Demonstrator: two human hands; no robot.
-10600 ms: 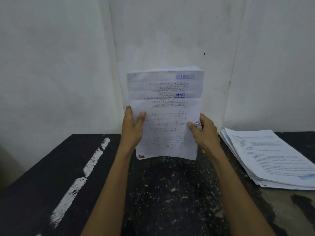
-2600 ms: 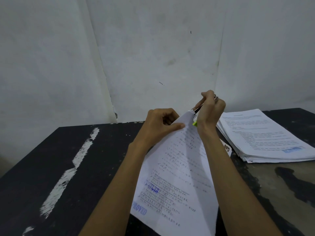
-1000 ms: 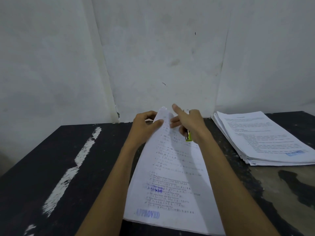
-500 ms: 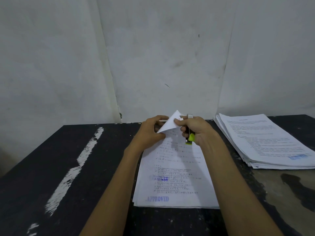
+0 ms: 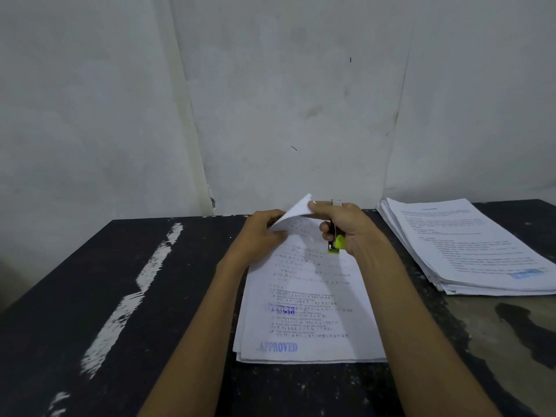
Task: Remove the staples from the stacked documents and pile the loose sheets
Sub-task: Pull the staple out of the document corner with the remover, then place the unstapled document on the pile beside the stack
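Observation:
A stapled document (image 5: 304, 314) with a blue "APPROVED" stamp lies flat on the black table (image 5: 120, 296) in front of me. Its far left corner is bent upward. My left hand (image 5: 261, 233) presses on the far left part of the document, fingers curled at the raised corner. My right hand (image 5: 343, 224) pinches the tip of that lifted corner with thumb and forefinger. The same hand holds a small staple remover (image 5: 335, 242) with a lime green end in its other fingers. No staple can be made out.
A thick pile of white printed sheets (image 5: 469, 248) lies at the far right of the table. White walls stand close behind the table's far edge. A white paint streak (image 5: 132, 293) runs along the table's left side, and a worn pale patch (image 5: 487, 332) sits at the right.
The document, held upright ten seconds ago, has been lowered flat onto the table. In the last half second my right hand lifted the far corner slightly higher.

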